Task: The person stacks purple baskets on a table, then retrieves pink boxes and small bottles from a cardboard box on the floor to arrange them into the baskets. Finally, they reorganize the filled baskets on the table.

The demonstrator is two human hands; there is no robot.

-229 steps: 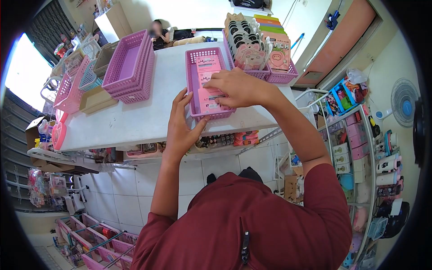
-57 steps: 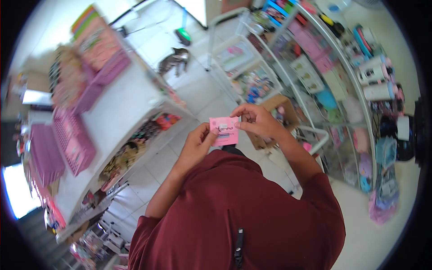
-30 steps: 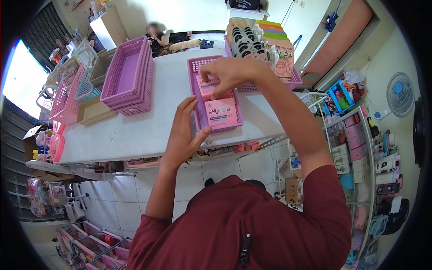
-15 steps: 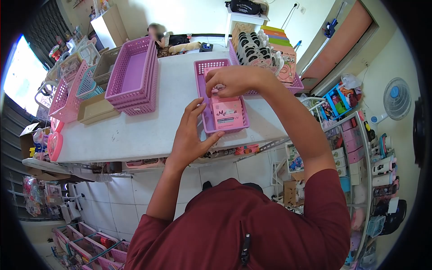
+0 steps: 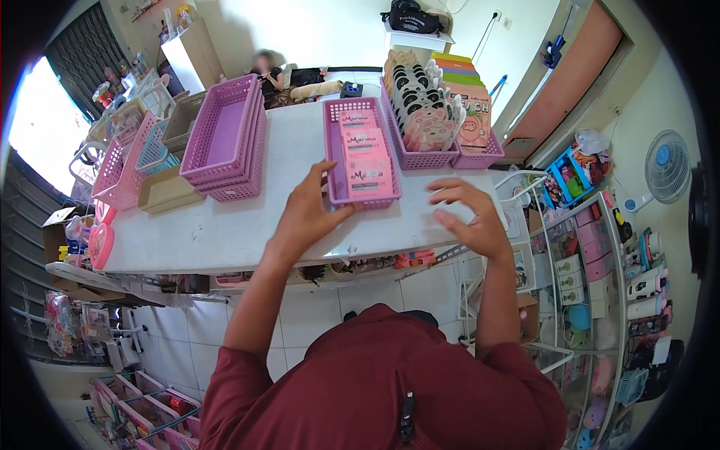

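Note:
A purple basket (image 5: 335, 176) on the white table holds a row of three pink packets (image 5: 365, 140), laid along its length. My left hand (image 5: 306, 214) touches the basket's near left edge, fingers apart and holding nothing. To the right of the basket, over the table's near part, my right hand (image 5: 474, 217) is empty with its fingers spread and curved. It is apart from the basket.
Stacked purple baskets (image 5: 225, 135) stand left, beside a beige tray (image 5: 169, 190) and a pink basket (image 5: 112, 180). Behind right, another purple basket (image 5: 427, 160) holds panda-faced items (image 5: 420, 94). A person (image 5: 268, 79) is beyond the white table (image 5: 292, 135).
My right hand has left the basket and moved right and down, its fingers now spread. The packets now show as a row. My left hand remains at the basket's edge.

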